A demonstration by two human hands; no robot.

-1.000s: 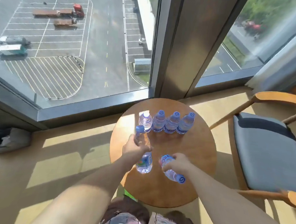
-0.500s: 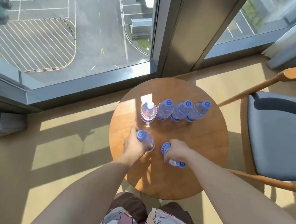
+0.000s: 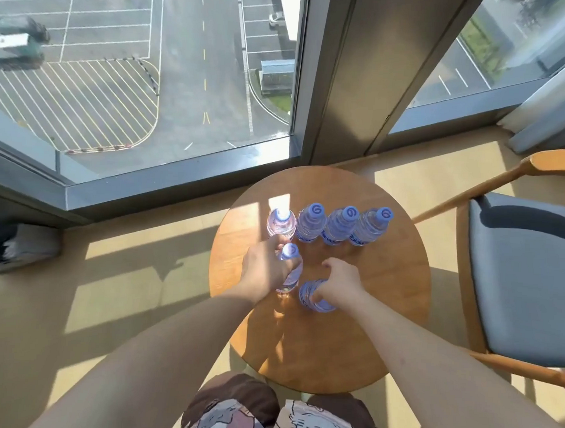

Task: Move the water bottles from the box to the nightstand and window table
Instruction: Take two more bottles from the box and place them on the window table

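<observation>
A round wooden window table [image 3: 386,336] stands by the window. Along its far half several clear water bottles with blue caps [image 3: 340,224] stand upright in a row. My left hand [image 3: 264,267] grips another bottle [image 3: 290,270] by its body, just in front of the row's left end. My right hand [image 3: 338,281] holds a second bottle [image 3: 314,296] from above, and its cap is hidden under my palm. Both bottles are close to the tabletop; I cannot tell whether they touch it.
A wooden armchair [image 3: 528,278] with a grey seat stands right of the table. Floor-to-ceiling windows [image 3: 151,73] and a metal pillar [image 3: 356,72] rise behind it. A dark and grey bundle [image 3: 11,247] lies on the floor at the left. My patterned shorts [image 3: 278,418] fill the bottom edge.
Both hands moved forward toward the bottle row. The right bottle has turned from lying sideways to upright, and the left bottle has come down lower.
</observation>
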